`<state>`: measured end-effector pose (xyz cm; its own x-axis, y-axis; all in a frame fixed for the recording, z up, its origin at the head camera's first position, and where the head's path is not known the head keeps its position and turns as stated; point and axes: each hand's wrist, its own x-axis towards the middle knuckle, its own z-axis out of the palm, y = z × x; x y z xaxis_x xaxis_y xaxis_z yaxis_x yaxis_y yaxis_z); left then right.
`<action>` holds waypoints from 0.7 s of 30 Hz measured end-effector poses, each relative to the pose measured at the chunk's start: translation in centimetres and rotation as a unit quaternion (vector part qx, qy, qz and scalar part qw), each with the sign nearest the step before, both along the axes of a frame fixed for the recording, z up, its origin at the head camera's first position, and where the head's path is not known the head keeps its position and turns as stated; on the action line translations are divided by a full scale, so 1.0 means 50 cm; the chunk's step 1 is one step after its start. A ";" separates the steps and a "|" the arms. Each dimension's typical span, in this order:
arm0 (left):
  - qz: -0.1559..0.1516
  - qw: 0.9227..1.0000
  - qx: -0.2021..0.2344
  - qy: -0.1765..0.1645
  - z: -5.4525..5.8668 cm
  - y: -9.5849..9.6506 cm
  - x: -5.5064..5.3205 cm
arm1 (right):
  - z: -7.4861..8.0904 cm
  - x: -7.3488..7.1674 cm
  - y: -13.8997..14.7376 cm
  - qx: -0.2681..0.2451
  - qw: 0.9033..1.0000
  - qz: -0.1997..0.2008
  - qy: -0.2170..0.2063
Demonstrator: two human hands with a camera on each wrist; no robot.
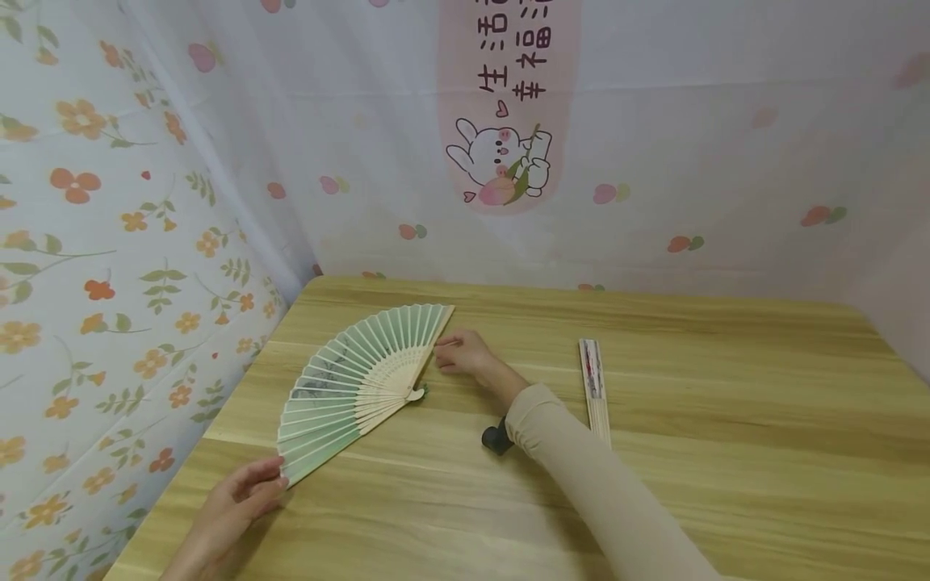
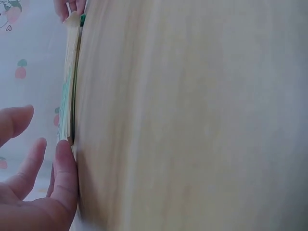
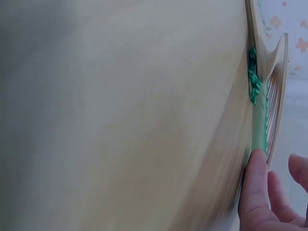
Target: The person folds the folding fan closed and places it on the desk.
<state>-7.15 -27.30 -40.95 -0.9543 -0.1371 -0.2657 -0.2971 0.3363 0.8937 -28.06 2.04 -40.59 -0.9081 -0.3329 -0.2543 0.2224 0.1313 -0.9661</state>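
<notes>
A green folding fan [image 1: 330,411] lies spread on the wooden table, its pale ribs meeting at a pivot with a green cord [image 3: 253,77]. My left hand [image 1: 243,496] is at the fan's near left corner; in the left wrist view a fingertip touches the edge while the thumb stands apart. My right hand [image 1: 468,355] is beside the fan's right outer rib, and in the right wrist view one finger [image 3: 255,187] touches the fan with the thumb away from it. Neither hand is curled round the fan.
A folded fan [image 1: 592,367] with a printed cover lies right of my right forearm, its lower end hidden by the sleeve. A black object [image 1: 497,438] shows beside the right cuff. Patterned curtains [image 1: 349,137] stand behind and left of the table [image 1: 748,436].
</notes>
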 end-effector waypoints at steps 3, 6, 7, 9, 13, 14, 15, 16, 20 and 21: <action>0.002 1.000 -0.006 0.006 -0.002 0.002 0.001 | -0.004 -0.003 -0.008 -0.009 1.000 -0.008 -0.013; 0.003 1.000 -0.017 0.002 0.001 0.001 0.001 | -0.004 -0.005 -0.014 -0.013 1.000 -0.015 -0.020; 0.003 1.000 -0.021 0.000 0.002 0.001 0.001 | -0.003 -0.006 -0.016 -0.015 0.999 -0.020 -0.024; 0.001 1.000 -0.029 -0.009 0.003 0.000 -0.001 | -0.001 -0.007 -0.019 -0.014 0.999 -0.028 -0.027; -0.003 0.999 -0.043 -0.018 0.004 -0.001 -0.006 | 0.002 -0.008 -0.022 -0.015 0.998 -0.046 -0.037; -0.002 0.999 -0.044 -0.018 0.003 -0.001 -0.007 | 0.002 -0.008 -0.023 -0.015 0.998 -0.050 -0.038; -0.002 0.999 -0.043 -0.018 0.003 0.000 -0.008 | 0.002 -0.009 -0.024 -0.017 0.998 -0.054 -0.041; -0.003 0.999 -0.045 -0.015 0.002 0.000 -0.008 | 0.001 -0.009 -0.024 -0.018 0.997 -0.058 -0.043; 0.002 0.999 -0.051 -0.002 -0.002 0.002 -0.011 | -0.001 -0.010 -0.025 -0.021 0.996 -0.072 -0.052; 0.003 0.999 -0.053 0.002 -0.002 0.002 -0.012 | -0.001 -0.010 -0.025 -0.022 0.996 -0.074 -0.054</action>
<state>-7.73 -27.19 -41.06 -0.9540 -0.1711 -0.2462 -0.2971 0.4277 0.8537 -28.56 0.77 -40.65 -0.9159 -0.2104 -0.3419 0.3397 0.0479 -0.9393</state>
